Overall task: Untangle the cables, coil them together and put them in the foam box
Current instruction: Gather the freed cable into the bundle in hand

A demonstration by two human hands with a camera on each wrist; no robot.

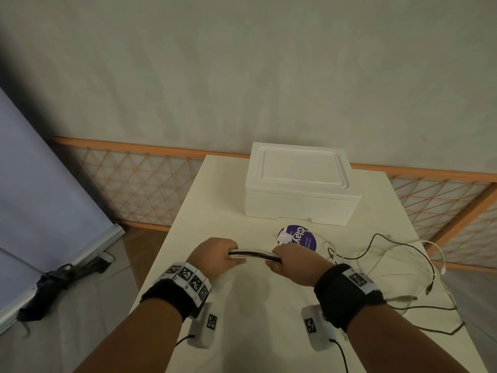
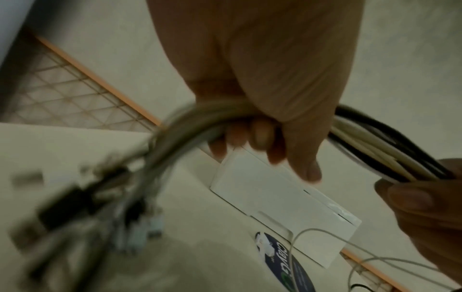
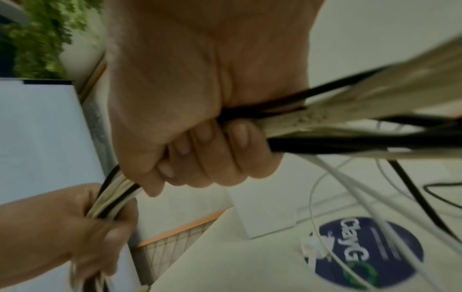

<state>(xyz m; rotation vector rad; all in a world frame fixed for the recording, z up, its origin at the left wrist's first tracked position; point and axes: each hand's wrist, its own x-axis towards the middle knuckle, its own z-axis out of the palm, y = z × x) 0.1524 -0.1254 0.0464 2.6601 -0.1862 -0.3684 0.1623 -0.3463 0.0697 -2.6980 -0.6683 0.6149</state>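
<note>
both fists clamp the cables (image 1: pixel 251 254), left hand (image 1: pixel 215 254) at nine o'clock, right hand (image 1: pixel 293 261) at three, keeping strands gathered for coiling; box (image 1: pixel 298 184) lidded at twelve.

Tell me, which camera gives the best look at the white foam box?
The head view: the foam box shows whole, lid on, at the table's far end. The left wrist view shows it tilted and partly hidden; the right wrist view shows only a corner.

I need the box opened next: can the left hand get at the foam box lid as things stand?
Probably not yet. The way to the foam box looks free, its lid shut, but the left hand grips the cable bundle along with the right hand.
</note>
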